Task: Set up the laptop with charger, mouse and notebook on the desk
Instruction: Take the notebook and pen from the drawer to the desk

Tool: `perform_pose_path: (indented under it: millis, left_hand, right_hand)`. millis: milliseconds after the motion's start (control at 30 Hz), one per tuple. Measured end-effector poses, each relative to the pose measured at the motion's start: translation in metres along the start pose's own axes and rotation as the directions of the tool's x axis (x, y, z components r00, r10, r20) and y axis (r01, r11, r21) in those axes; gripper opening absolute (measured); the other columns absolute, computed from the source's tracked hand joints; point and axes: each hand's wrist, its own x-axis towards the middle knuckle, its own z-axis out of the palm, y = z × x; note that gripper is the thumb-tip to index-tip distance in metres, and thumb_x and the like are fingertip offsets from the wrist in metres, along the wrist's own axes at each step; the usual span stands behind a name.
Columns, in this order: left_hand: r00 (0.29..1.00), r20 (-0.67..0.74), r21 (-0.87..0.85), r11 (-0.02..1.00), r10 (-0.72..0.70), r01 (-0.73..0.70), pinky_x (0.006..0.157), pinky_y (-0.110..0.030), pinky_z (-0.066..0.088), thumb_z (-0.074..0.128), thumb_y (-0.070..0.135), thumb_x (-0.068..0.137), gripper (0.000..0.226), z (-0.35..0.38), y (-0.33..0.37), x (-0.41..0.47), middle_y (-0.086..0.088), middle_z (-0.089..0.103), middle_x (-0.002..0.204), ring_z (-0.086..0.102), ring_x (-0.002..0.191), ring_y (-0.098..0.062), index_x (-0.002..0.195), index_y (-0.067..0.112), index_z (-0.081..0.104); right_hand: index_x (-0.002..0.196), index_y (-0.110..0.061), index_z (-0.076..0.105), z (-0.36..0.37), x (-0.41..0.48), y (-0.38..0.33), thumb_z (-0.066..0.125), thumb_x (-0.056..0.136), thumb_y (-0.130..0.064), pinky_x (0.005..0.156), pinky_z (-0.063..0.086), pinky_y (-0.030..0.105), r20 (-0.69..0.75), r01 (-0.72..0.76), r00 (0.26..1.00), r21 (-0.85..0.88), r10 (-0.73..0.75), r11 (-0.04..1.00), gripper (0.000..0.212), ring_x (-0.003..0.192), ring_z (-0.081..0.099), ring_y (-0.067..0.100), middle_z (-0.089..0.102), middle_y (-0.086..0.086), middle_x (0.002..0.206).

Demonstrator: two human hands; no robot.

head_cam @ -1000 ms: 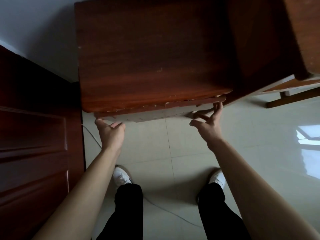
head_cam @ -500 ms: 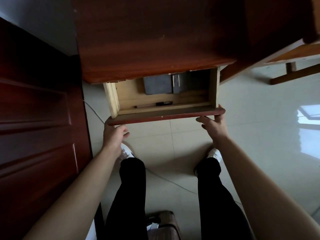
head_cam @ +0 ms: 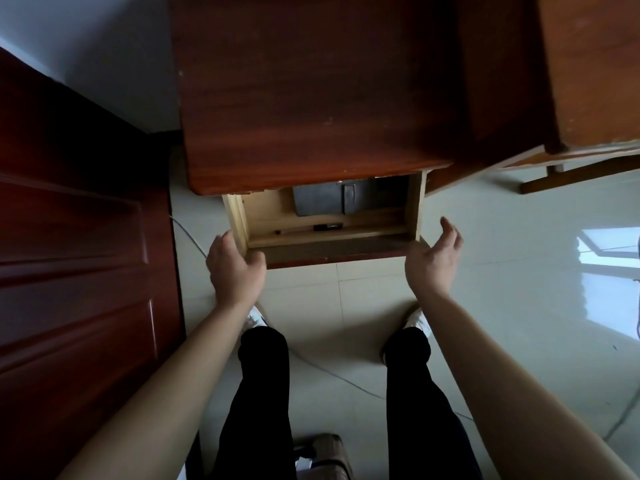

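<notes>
The red-brown wooden desk (head_cam: 311, 98) has its drawer (head_cam: 332, 249) pulled out toward me. Inside lies a flat dark grey laptop (head_cam: 315, 200), half hidden under the desk top, with a small dark rectangular thing (head_cam: 349, 199) on it. A black pen (head_cam: 327, 226) lies along the drawer's front. My left hand (head_cam: 235, 268) is at the drawer's left front corner, fingers relaxed beside its side wall. My right hand (head_cam: 433, 258) hovers just off the right front corner, palm open, holding nothing. No mouse, charger or notebook can be made out.
A dark red panelled door (head_cam: 69, 254) stands close on the left. Other wooden furniture (head_cam: 588, 64) sits at the upper right. A thin cable (head_cam: 332, 372) runs across the pale tiled floor between my feet. A brown bag (head_cam: 322, 455) lies by my legs.
The drawer went from shut to pulled out. Both hands have let go of its front edge; the right hand has drawn off to the right and opened.
</notes>
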Motion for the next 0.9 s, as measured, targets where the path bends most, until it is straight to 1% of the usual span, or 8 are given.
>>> perform_pose_path:
  millis: [67, 167, 267, 367, 433, 567, 700, 900]
  left_hand:
    - [0.966, 0.043, 0.162, 0.953, 0.254, -0.257, 0.112, -0.052, 0.034, 0.062, 0.022, 0.083, 0.062, 0.005, -0.001, 0.002, -0.022, 0.044, 0.145, 0.035, 0.138, -0.038, 0.140, 0.004, 0.045]
    - [0.911, 0.229, 0.217, 0.894, 0.344, -0.392, 0.117, -0.052, 0.026, 0.061, 0.021, 0.089, 0.072, 0.013, 0.006, 0.008, -0.018, 0.028, 0.158, 0.021, 0.147, -0.035, 0.152, 0.009, 0.029]
    - [0.917, 0.381, 0.101, 0.981, 0.117, -0.167, 0.115, -0.052, 0.029, 0.061, 0.031, 0.091, 0.080, 0.022, 0.023, 0.018, -0.006, 0.025, 0.161, 0.025, 0.146, -0.029, 0.156, 0.021, 0.015]
    - [0.894, 0.434, -0.091, 0.982, -0.108, 0.163, 0.114, -0.042, 0.029, 0.060, 0.034, 0.094, 0.077, 0.029, 0.046, 0.028, -0.002, 0.027, 0.160, 0.030, 0.144, -0.026, 0.156, 0.028, 0.015]
    - [0.893, 0.428, -0.210, 0.945, -0.141, 0.250, 0.111, -0.039, 0.030, 0.060, 0.033, 0.095, 0.074, 0.036, 0.059, 0.035, -0.001, 0.027, 0.160, 0.031, 0.144, -0.023, 0.156, 0.028, 0.017]
    - [0.887, 0.431, -0.278, 0.911, -0.166, 0.305, 0.112, -0.038, 0.029, 0.055, 0.035, 0.098, 0.073, 0.051, 0.079, 0.041, 0.000, 0.027, 0.161, 0.031, 0.144, -0.022, 0.157, 0.025, 0.013]
    - [0.876, 0.431, -0.363, 0.847, -0.217, 0.389, 0.105, -0.030, 0.031, 0.045, 0.041, 0.102, 0.056, 0.061, 0.089, 0.037, 0.000, 0.037, 0.155, 0.037, 0.140, -0.021, 0.152, 0.020, 0.031]
    - [0.838, 0.465, -0.404, 0.775, -0.284, 0.486, 0.115, -0.039, 0.032, 0.047, 0.057, 0.097, 0.060, 0.063, 0.084, 0.050, 0.000, 0.045, 0.150, 0.042, 0.138, -0.022, 0.145, 0.023, 0.044]
  right_hand:
    - [0.148, -0.018, 0.039, 0.006, 0.002, -0.014, 0.055, 0.091, -0.010, 0.110, 0.043, 0.045, 0.006, 0.010, 1.000, 0.129, -0.011, 0.992, 0.060, 0.130, 0.050, 0.025, 0.043, 0.008, 0.148]
    - [0.146, -0.021, 0.042, 0.022, 0.008, -0.031, 0.056, 0.094, -0.010, 0.106, 0.048, 0.039, 0.118, -0.177, 0.983, 0.388, 0.142, 0.905, 0.055, 0.122, 0.058, 0.020, 0.057, 0.003, 0.137]
    - [0.147, -0.018, 0.043, 0.040, 0.019, -0.040, 0.057, 0.094, -0.010, 0.105, 0.051, 0.041, 0.324, -0.463, 0.885, 0.542, 0.334, 0.702, 0.055, 0.120, 0.058, 0.025, 0.056, 0.008, 0.136]
    - [0.115, -0.011, 0.059, 0.051, 0.024, -0.050, 0.054, 0.095, -0.005, 0.100, 0.054, 0.043, 0.464, -0.614, 0.788, 0.630, 0.404, 0.475, 0.022, 0.112, 0.062, 0.029, 0.060, 0.015, 0.124]
    - [0.108, -0.014, 0.061, 0.057, 0.027, -0.051, 0.052, 0.096, -0.006, 0.100, 0.054, 0.043, 0.447, -0.606, 0.795, 0.623, 0.411, 0.494, 0.017, 0.112, 0.061, 0.029, 0.062, 0.013, 0.121]
    - [0.114, -0.016, 0.062, 0.062, 0.033, -0.050, 0.051, 0.096, -0.009, 0.103, 0.052, 0.043, 0.433, -0.572, 0.820, 0.605, 0.374, 0.554, 0.022, 0.114, 0.060, 0.029, 0.062, 0.011, 0.123]
    - [0.107, -0.018, 0.060, 0.059, 0.035, -0.046, 0.050, 0.096, -0.007, 0.102, 0.053, 0.046, 0.453, -0.601, 0.799, 0.630, 0.395, 0.492, 0.018, 0.112, 0.061, 0.030, 0.063, 0.012, 0.121]
    - [0.099, -0.018, 0.057, 0.060, 0.034, -0.042, 0.049, 0.094, 0.000, 0.105, 0.049, 0.048, 0.488, -0.620, 0.777, 0.703, 0.398, 0.347, 0.021, 0.117, 0.059, 0.030, 0.060, 0.015, 0.125]
